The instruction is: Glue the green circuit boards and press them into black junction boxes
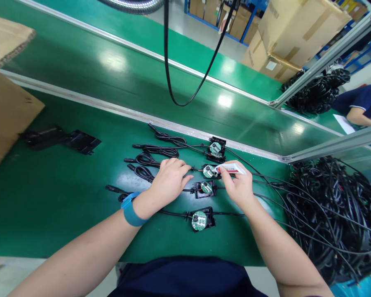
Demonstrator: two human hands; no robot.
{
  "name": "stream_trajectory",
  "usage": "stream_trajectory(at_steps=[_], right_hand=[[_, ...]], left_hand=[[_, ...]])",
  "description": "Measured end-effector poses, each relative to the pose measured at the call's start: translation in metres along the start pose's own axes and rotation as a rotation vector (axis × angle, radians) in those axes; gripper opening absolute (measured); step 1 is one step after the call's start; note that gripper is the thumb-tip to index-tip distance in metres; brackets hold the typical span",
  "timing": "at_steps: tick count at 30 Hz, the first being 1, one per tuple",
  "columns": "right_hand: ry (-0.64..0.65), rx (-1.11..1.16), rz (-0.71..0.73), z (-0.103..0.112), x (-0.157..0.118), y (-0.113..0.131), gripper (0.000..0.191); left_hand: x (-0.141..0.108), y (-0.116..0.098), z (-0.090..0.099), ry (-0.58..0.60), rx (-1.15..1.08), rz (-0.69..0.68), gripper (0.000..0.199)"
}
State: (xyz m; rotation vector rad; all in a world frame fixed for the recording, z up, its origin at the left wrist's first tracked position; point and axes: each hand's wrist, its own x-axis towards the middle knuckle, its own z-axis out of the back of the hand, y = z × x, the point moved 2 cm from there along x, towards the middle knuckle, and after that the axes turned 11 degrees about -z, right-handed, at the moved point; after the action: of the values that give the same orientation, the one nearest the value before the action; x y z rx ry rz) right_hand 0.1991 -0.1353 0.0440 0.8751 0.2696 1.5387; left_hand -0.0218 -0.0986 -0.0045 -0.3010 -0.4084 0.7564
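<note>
My right hand [239, 187] pinches a white squeeze tube [233, 168] with red and blue print. Its nozzle points down at a round green circuit board [208, 171], touching or just above it. My left hand [171, 177] reaches over the black cables, thumb and fingers apart, fingertips at the cable [193, 168] leading into that board. Whether they press on it I cannot tell. Another board [215, 149] sits in a black plastic housing behind. Closer to me lie a tilted board [206, 187] on its housing [200, 194] and a front board [199, 220] on another housing [210, 216].
A large heap of black cables [336, 206] covers the bench's right end. Black plastic parts [80, 141] lie at left beside a cardboard box [9, 119]. A black cable loop [185, 103] hangs overhead. Another person's arm [360, 115] shows at far right.
</note>
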Motion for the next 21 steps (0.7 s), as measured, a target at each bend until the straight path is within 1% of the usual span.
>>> stream_trajectory(at_steps=[6,14,21], right_hand=[[0.046,-0.017,0.009,-0.007,0.005,-0.002,0.012],[0.058,-0.027,0.023,-0.001,0.001,-0.001,0.012],[0.041,-0.016,0.011,0.001,-0.006,-0.005,0.012]], left_hand=[[0.0,0.0,0.0,-0.002,-0.004,-0.006,0.021],[0.0,-0.001,0.0,0.005,0.0,-0.004,0.021],[-0.002,-0.001,-0.001,0.008,0.014,-0.007,0.023]])
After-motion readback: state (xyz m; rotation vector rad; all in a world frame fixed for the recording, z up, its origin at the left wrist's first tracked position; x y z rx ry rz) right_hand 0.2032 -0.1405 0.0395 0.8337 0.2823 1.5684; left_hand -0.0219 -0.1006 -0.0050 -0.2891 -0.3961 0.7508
